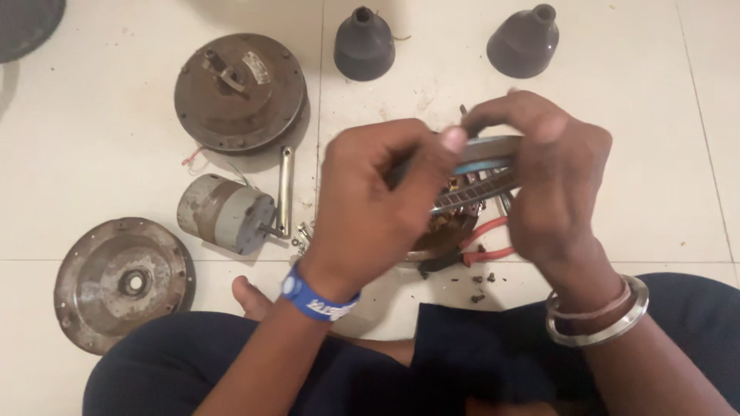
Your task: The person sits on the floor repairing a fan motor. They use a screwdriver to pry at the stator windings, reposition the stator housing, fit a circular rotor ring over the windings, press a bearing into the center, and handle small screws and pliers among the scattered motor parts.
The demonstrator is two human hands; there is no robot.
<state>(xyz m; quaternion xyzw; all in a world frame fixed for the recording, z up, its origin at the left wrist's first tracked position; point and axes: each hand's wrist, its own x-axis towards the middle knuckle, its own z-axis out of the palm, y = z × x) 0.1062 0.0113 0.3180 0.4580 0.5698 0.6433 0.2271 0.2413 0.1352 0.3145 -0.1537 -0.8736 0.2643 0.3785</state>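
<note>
While pinched between fingers of left hand (370, 204) and right hand (551, 181): metal ring (486, 154). Below, on tiled floor (92, 131): red pliers (482, 239), loose screws (478, 289).

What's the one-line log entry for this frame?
left hand: grips ring part | right hand: grips ring part | floor: pliers, motor covers

Both hands raised together, left grip (370, 200) and right grip (551, 177) pinched closed
</note>
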